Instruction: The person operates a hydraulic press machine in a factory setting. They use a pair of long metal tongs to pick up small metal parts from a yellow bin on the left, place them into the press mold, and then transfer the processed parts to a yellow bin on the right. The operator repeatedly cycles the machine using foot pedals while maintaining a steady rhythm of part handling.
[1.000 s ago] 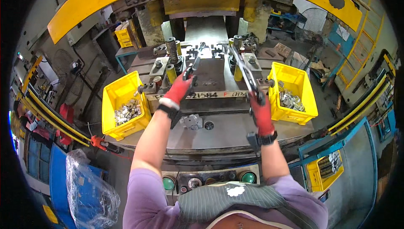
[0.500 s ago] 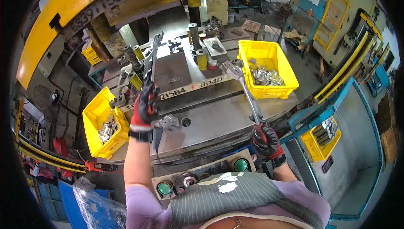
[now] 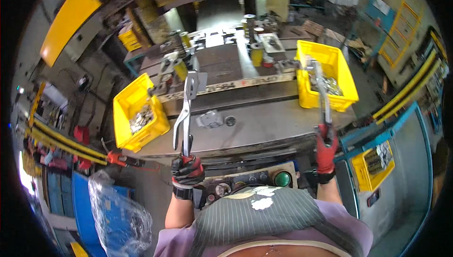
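My left hand (image 3: 187, 168), in a red and black glove, is wrapped round the handle of long locking pliers (image 3: 186, 115). They point away from me, and a flat grey metal piece (image 3: 202, 81) shows at their jaws. My right hand (image 3: 326, 146), gloved too, grips a second long pair of pliers (image 3: 324, 97). Its jaw end lies over the right yellow bin (image 3: 351, 84), which holds several shiny metal parts (image 3: 332, 86); whether the jaws pinch a part is too blurred to tell. A grey metal part (image 3: 211, 119) rests on the steel bed between my hands.
At the left stands another yellow bin (image 3: 123, 115) with metal parts. Beyond the steel bed (image 3: 264, 117) is a die with upright posts (image 3: 256, 54). A control panel with a green button (image 3: 282, 178) sits close to me; a blue-framed cart (image 3: 401, 176) stands right.
The left pliers have come back from the die toward me, now with a metal piece at their jaws. My right hand's pliers have swung right, from beside the right bin to over it.
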Motion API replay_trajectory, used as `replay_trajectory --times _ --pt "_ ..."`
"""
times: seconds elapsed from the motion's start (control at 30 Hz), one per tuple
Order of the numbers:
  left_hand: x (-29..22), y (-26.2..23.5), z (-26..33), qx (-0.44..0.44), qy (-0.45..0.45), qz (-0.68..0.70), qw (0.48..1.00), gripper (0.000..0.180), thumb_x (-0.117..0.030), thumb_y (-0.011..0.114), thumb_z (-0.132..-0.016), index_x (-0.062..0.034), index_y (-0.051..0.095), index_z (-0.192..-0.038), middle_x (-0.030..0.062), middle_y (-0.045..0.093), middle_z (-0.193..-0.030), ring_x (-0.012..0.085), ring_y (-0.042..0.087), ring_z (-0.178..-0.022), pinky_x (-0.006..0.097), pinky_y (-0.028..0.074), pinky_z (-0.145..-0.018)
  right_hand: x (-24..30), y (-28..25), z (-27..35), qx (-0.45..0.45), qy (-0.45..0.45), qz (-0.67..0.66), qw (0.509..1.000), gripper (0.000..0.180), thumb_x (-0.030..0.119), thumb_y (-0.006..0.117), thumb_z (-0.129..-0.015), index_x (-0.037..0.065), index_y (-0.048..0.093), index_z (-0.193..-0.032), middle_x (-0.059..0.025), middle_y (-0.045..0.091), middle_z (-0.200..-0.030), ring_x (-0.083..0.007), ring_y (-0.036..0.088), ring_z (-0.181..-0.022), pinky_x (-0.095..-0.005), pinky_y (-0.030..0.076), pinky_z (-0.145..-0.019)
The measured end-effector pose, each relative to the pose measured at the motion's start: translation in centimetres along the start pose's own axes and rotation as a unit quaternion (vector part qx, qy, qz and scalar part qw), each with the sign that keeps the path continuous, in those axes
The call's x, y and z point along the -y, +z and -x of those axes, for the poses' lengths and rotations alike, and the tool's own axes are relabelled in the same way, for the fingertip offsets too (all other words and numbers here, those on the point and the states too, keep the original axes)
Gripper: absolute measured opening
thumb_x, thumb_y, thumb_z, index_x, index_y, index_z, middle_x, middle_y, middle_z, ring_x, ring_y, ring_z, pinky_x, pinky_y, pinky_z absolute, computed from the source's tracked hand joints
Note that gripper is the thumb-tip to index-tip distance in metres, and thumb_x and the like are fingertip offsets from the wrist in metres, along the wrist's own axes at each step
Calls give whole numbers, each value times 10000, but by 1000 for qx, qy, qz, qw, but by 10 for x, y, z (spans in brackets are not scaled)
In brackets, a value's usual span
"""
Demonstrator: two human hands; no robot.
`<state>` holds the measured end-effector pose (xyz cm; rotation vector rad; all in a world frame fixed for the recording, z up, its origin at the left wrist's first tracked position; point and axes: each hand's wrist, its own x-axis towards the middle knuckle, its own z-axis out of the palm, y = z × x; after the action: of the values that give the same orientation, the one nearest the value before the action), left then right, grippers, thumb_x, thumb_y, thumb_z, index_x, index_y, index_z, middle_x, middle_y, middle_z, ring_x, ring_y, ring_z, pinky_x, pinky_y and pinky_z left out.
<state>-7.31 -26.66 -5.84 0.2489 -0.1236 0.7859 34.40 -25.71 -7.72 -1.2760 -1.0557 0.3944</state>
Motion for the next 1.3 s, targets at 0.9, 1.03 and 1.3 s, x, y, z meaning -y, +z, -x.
replay_trajectory --times 0.9,1.03,1.3 --pt "-98 -45 137 -543 336 -628 446 445 -57 457 -866 -131 382 -1299 6 568 -863 66 494 -625 212 423 -536 -109 -23 -18 4 123 14 992 360 85 598 -796 14 500 -1135 -48 595 -1006 -130 548 -904 -281 411 -812" --pt "-57 1 74 -535 433 -500 526 317 -152 484 -885 -102 443 -1195 -43 502 -740 33 443 -550 194 387 -421 -96 -11 10 108 66 36 991 359 46 588 -794 14 498 -1140 -42 584 -985 -118 529 -877 -266 411 -798" --pt "-27 -24 47 -485 360 -510 613 347 -152 503 -876 -99 448 -1215 -22 537 -741 24 457 -578 176 370 -421 35 109 66 415 -39 99 904 546 110 646 -694 72 461 -1206 -126 616 -914 -229 598 -852 -320 460 -731"
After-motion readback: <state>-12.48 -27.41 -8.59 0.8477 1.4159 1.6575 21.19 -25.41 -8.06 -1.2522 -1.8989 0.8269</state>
